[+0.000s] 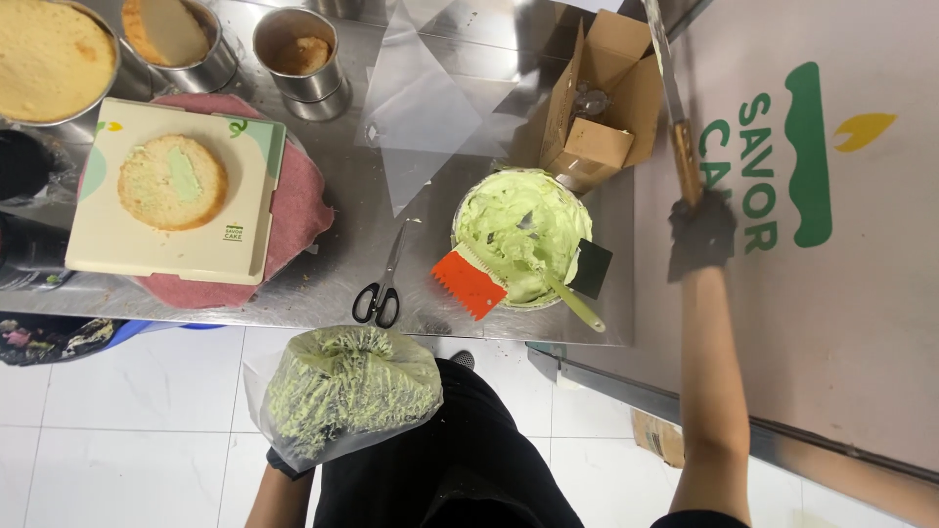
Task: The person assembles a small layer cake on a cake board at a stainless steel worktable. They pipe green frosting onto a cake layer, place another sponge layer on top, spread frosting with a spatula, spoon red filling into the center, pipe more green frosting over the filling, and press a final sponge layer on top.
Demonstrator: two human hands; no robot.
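Note:
My left hand (290, 463), in a dark glove, grips the lower end of a clear piping bag (344, 387) filled with pale green cream, held low over the floor. My right hand (700, 233), also dark-gloved, is stretched out to the right and closed on the wooden handle of a long knife (669, 90) whose blade points away from me. On the steel table (342, 244) sits a bowl of green cream (522, 235) with a green spatula (573, 299), an orange toothed scraper (468, 282) and a black scraper (591, 268) on its rim. A round sponge layer (172, 182) smeared with green lies on a cream board (127, 244).
Black-handled scissors (381, 289) lie near the table's front edge. Clear plastic sheets (421, 108) and an open cardboard box (601, 102) are at the back. Metal tins with sponge (299, 55) stand at the far left. A pink surface with green lettering (841, 293) fills the right.

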